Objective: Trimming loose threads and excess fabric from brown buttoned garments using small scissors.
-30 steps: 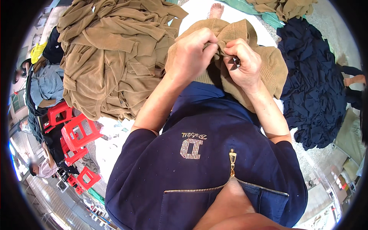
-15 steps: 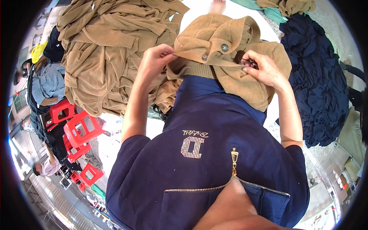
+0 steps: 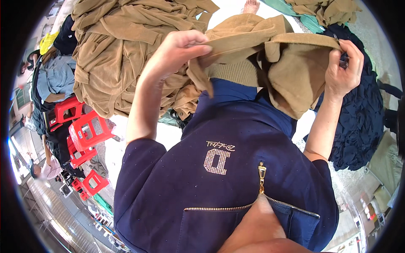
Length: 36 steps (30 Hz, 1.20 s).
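Ahead of the shirt (image 3: 181, 177), the garment (image 3: 297, 74) spans the left hand (image 3: 179, 52) and right hand (image 3: 346, 69), each grip pinched on its edge; it looks light, soft and floppy, unlikely to slip, best held by that firmer band. A dark tool (image 3: 344, 63) crowds the right palm. The brown pile (image 3: 122, 71) lies ahead-left of the shirt, hemming the left hand, the navy pile (image 3: 354, 130) ahead-right.

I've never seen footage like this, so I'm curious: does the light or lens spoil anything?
In the head view, the fisheye lens leaves a black rim; the white surface looks washed out; the navy pile is dark; the left hand, right hand and brown garment look fairly clear.
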Each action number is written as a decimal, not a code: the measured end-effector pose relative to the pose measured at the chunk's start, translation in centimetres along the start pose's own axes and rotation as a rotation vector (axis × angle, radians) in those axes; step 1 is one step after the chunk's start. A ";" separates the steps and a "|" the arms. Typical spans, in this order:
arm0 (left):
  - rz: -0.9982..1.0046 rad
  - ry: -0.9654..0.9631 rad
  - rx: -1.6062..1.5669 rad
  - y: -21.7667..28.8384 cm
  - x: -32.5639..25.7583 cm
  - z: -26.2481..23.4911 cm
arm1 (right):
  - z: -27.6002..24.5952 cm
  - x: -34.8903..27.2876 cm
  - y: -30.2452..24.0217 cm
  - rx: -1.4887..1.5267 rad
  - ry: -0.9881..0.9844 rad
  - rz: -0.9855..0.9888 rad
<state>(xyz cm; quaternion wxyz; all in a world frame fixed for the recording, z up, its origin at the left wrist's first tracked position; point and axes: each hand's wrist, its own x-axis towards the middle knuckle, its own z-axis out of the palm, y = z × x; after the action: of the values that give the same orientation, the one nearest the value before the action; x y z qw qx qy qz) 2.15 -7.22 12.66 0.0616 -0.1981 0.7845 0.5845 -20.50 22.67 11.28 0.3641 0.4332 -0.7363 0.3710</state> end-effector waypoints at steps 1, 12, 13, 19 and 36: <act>-0.037 0.013 -0.051 1.1 0.4 0.4 | 0.3 0.4 -0.5 0.013 0.007 -0.003; 0.228 -0.095 -0.193 5.0 1.6 4.6 | 4.6 0.0 -9.6 0.377 -0.178 -0.378; 0.225 -0.093 -0.194 4.9 1.5 4.5 | 4.6 0.0 -9.6 0.380 -0.179 -0.377; 0.174 -0.159 -0.206 4.8 0.7 4.1 | 4.8 -0.5 -9.8 0.458 -0.369 -0.323; 0.361 0.195 0.174 3.0 1.3 5.9 | 7.4 -3.3 -10.9 0.781 -0.388 0.432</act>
<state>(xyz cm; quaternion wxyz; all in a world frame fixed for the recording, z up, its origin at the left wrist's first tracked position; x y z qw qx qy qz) -0.99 -1.25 13.03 -0.1033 -0.1037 0.8568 0.4944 -11.04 13.71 7.59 -0.0547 0.4360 -0.6694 0.5990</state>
